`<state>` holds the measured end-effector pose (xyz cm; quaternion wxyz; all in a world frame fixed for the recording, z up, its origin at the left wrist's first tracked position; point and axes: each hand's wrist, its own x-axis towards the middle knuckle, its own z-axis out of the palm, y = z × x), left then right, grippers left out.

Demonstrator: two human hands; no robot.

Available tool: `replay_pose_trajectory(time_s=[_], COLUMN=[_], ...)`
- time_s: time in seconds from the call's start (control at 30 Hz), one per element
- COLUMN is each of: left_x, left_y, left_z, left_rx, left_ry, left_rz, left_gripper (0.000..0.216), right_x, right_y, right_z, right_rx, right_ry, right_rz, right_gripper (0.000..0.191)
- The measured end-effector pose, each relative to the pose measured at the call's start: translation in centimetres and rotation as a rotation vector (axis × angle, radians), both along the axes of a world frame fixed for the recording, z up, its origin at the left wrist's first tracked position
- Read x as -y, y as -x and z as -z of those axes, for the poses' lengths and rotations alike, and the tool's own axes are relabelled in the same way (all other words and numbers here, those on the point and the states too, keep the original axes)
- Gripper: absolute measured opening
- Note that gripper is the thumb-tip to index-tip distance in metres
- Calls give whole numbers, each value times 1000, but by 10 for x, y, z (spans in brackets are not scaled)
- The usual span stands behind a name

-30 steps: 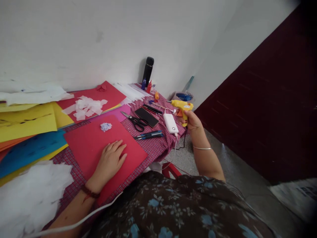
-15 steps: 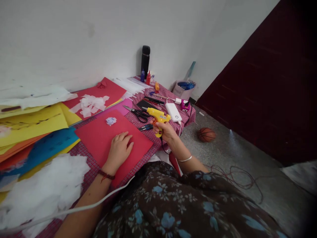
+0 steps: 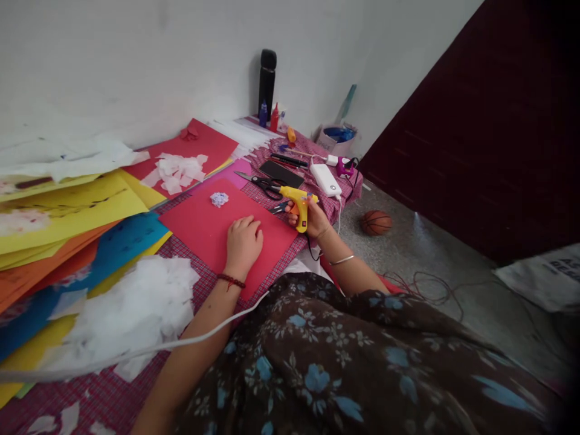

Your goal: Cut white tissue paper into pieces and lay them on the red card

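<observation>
My left hand [image 3: 243,240] lies flat, fingers together, on a red paper sheet [image 3: 203,226] spread over a checked cloth. A small pale crumpled paper flower [image 3: 219,199] sits on the sheet's far part. My right hand [image 3: 316,220] is closed round the grip of a yellow glue gun [image 3: 296,200], its nozzle pointing left over the sheet's right edge. A black cord runs down from the gun.
Scissors [image 3: 263,182], a black phone [image 3: 281,174], pens and a white power bank [image 3: 325,179] lie beyond the gun. Stacked coloured sheets [image 3: 77,211] and white paper scraps [image 3: 136,308] fill the left. A black bottle [image 3: 267,75] stands by the wall; a basketball [image 3: 376,222] rests on the floor.
My right hand has carried the glue gun from the table's right edge leftward to the red sheet. My left hand has stayed pressed on the sheet. The view has shifted right and down.
</observation>
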<state>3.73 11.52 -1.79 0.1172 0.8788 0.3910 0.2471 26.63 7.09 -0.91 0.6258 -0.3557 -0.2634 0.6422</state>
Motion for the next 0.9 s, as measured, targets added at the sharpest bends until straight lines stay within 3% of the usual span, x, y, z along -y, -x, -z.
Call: replay_pose_trajectory(time_s=[0.17, 0.47, 0.7, 0.9], left_x=[-4, -3, -3, -1], left_y=[2, 9, 11, 12], left_z=[5, 3, 8, 3], left_rx=[105, 411, 423, 446], left_ry=[52, 194, 316, 455], left_rz=[14, -105, -202, -376], left_gripper=[27, 22, 14, 25], right_x=[3, 5, -3, -8], right_y=[3, 4, 3, 12], right_z=[5, 13, 15, 15], right_rx=[54, 32, -71, -154], right_ry=[-4, -41, -18, 19], right_rz=[27, 92, 56, 32], right_gripper=[33, 34, 20, 29])
